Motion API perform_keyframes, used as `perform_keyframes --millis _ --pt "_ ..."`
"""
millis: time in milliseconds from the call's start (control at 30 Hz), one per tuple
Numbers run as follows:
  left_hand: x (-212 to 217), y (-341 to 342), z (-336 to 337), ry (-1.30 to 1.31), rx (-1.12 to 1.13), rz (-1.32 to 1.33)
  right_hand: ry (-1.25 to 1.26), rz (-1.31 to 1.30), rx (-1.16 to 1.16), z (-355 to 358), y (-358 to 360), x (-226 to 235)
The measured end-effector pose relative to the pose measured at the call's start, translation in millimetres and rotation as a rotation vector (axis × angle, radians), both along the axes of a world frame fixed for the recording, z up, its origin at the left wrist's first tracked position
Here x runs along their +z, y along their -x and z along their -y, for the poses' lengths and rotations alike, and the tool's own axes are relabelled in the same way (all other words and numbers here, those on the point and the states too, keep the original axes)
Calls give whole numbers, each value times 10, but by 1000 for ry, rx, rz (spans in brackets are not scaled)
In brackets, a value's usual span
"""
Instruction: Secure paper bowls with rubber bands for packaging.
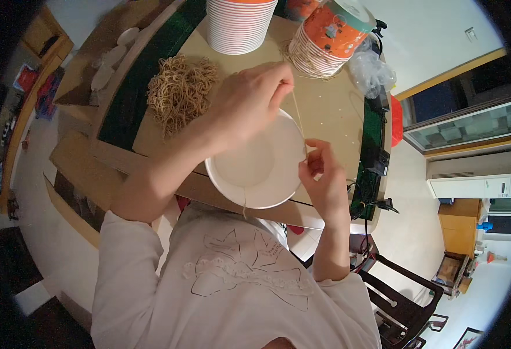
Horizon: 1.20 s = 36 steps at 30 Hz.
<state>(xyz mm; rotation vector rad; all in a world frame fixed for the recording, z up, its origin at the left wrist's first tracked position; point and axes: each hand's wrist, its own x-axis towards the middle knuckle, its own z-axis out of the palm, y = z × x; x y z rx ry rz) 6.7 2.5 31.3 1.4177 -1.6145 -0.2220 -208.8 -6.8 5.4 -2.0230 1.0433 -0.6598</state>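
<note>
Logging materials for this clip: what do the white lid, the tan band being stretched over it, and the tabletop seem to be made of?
White lid: probably thin plastic or coated paper, smooth and slightly glossy. Tan band: likely rubber, pulled thin and taut between both hands, like the loose pile nearby. Tabletop: smooth beige surface, perhaps laminate; hard to confirm.

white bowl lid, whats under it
The white lid covers whatever is beneath; only a rubber band stretched by both hands and a strand below its rim show.
</note>
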Motion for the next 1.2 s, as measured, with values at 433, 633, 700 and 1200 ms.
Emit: perform_keyframes --millis 433,633,700,1200 --pt "-166 -669 -271 -207 256 162 292 -128 185 563 -154 132" --pt "-508 -874 -341 -396 241 -3 353 -127 248 823 -312 35" --pt "-553 -902 -471 -511 148 -169 348 -127 222 1032 -357 -34" --pt "-741 134 -1160 -404 -675 -1628 -2 109 382 -457 -50 40"
